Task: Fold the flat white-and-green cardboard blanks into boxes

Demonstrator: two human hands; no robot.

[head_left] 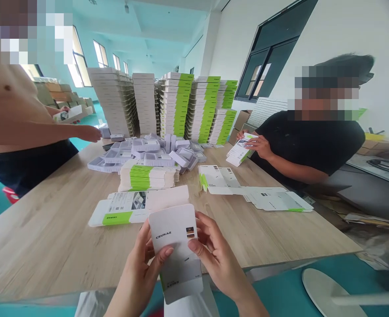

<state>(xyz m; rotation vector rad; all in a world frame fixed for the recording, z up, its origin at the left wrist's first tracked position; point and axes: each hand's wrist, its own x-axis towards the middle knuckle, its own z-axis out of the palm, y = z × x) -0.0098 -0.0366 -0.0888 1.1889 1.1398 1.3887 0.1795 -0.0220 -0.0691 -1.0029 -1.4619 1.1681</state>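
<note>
A white cardboard box (176, 259) with dark lettering and a green edge is held upright over the near table edge. My left hand (144, 259) grips its left side, thumb on the front face. On the opposite side my right hand (216, 253) holds it, thumb also on the front and fingers behind. The far side of the box is hidden. Just beyond lies a flat unfolded carton (121, 211) with a green strip. Behind that sits a stack of folded cartons (148, 178).
Pale plastic trays (148, 152) lie heaped mid-table, before tall stacks of boxes (177, 103). More flat cartons (276, 200) rest at the right. A co-worker in a black shirt (300, 149) holds a carton (240, 152). Another person's arm (49, 132) reaches in from the left.
</note>
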